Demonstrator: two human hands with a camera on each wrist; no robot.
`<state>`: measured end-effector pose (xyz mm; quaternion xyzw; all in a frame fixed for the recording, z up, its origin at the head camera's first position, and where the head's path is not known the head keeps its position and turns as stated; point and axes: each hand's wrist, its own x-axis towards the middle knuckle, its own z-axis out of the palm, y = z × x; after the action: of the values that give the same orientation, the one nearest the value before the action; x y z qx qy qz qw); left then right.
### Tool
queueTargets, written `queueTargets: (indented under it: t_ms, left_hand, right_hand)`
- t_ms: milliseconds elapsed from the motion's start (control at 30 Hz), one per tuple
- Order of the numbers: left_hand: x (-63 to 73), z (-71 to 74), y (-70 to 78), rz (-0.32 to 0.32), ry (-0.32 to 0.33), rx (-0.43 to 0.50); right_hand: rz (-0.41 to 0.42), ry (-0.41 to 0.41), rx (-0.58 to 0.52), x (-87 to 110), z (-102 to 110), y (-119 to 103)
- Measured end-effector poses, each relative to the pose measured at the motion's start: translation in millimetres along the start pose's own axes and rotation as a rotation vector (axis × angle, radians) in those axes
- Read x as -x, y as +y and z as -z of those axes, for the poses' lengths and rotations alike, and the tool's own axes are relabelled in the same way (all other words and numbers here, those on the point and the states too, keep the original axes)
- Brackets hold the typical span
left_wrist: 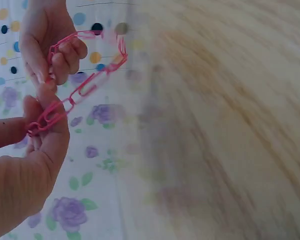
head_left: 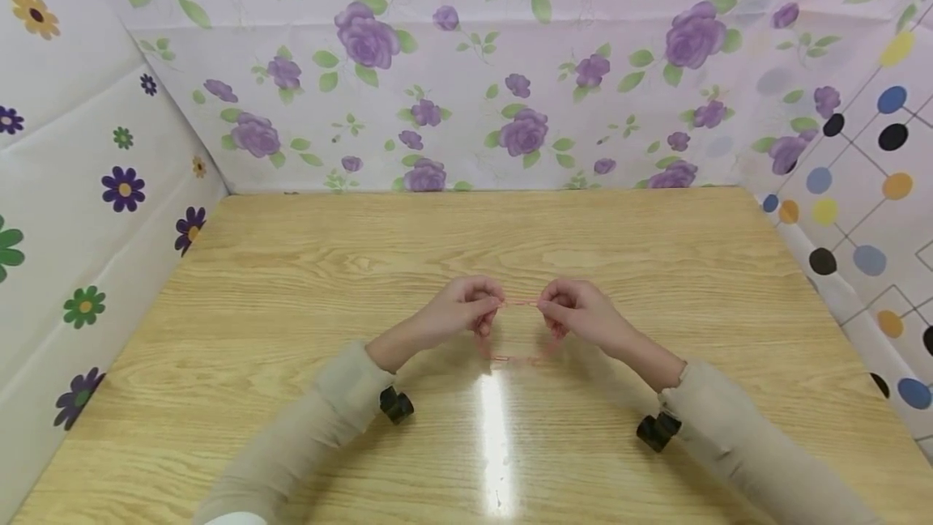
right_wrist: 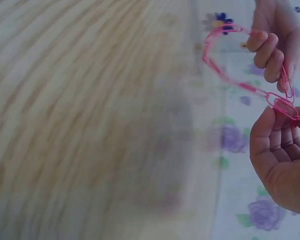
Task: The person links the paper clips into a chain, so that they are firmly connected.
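Observation:
A chain of linked pink paper clips [head_left: 501, 359] hangs between the two hands over the middle of the table. My left hand [head_left: 466, 306] pinches one part of it between thumb and fingertips. Opposite, my right hand [head_left: 579, 310] pinches another part, a short gap away. One short stretch runs straight between the fingertips, while the rest droops below in a loop. In the left wrist view the paper clip chain [left_wrist: 71, 101] curves out from the fingers. The right wrist view shows its pink links [right_wrist: 282, 105] at the right hand's fingertips, which hide some of them.
The wood-grain table [head_left: 291, 266] carries a bright light reflection near its front. A purple-flowered sheet [head_left: 452, 104] stands along the back. Patterned sheets border the left and right sides. Small black cameras [head_left: 397, 405] sit at both wrists, over beige sleeves.

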<state>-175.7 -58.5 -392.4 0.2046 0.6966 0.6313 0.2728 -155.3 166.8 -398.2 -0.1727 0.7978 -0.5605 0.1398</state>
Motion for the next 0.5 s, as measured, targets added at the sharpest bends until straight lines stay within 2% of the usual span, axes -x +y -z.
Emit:
queueTargets:
  t_ms: [133, 233, 367, 500]
  left_hand:
    - [-15.6, 5.9, -10.4, 0.057, 0.024, -0.085]
    - [-28.4, 8.7, -17.4, 0.081, 0.028, -0.168]
    - [-43.8, 10.3, -22.5, 0.086, 0.049, -0.327]
    - [-56.2, 10.7, -23.9, 0.023, 0.101, -0.552]
  right_hand:
    - [-0.142, -0.029, 0.045, -14.8, 0.1, 14.0]
    - [-0.180, -0.025, 0.137, -26.5, 0.1, 23.4]
    - [-0.156, 0.008, 0.289, -38.3, 0.3, 30.6]
    - [-0.100, 0.052, 0.486, -44.5, 0.4, 31.1]
